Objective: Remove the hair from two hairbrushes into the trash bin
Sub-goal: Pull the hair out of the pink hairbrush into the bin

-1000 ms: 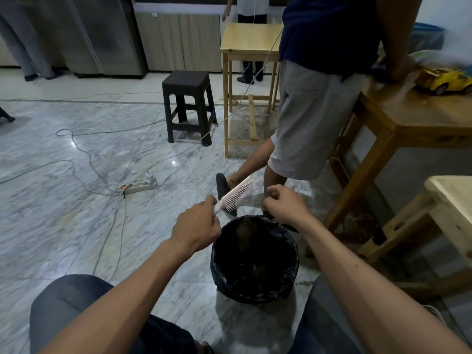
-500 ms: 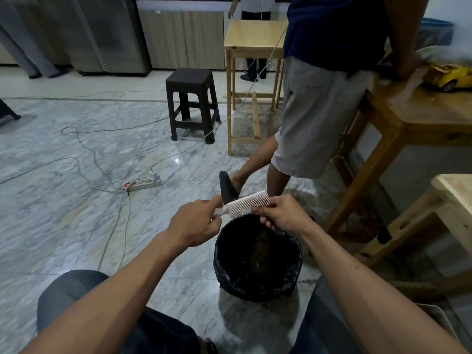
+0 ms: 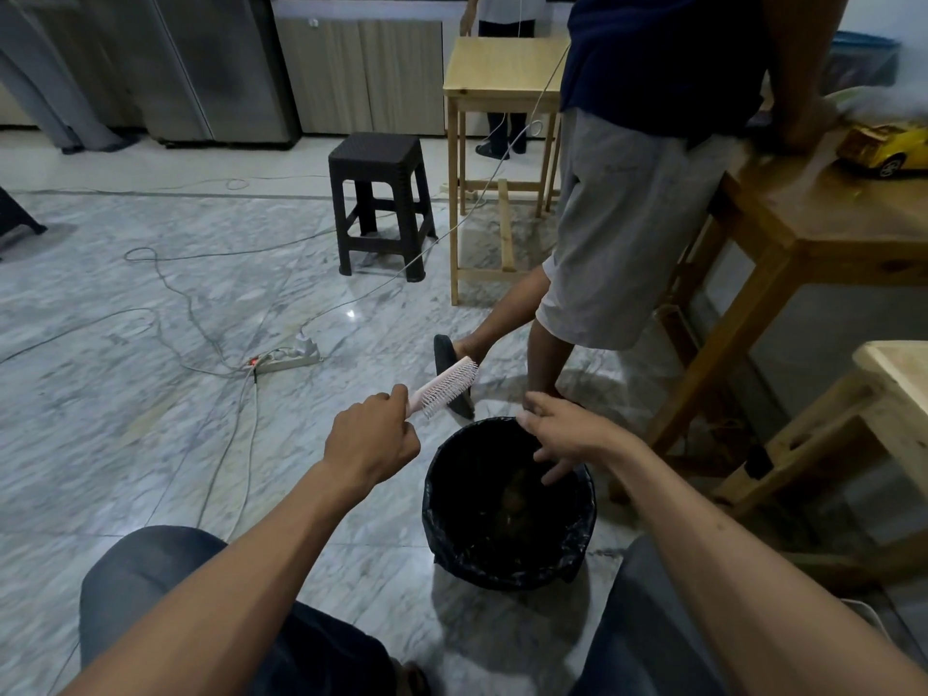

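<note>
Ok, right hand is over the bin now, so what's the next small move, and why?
Probably bring the right hand back to the brush for another pull. Its fingers hang spread over the bin, holding nothing visible, so that pull looks dropped. The left hand holds the handle with the bristles facing the bin. Whether hair remains in the bristles cannot be seen.

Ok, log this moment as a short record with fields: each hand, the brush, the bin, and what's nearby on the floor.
left hand: grips the handle of the pink hairbrush
right hand: fingers spread and relaxed over the trash bin, holding nothing visible
hairbrush: tilted up and away, bristles facing right, beside the bin's far-left rim
trash bin: black liner, on the floor between the knees; contents too dark to tell
nearby: power strip, black stool, a standing person's legs behind the bin
</note>
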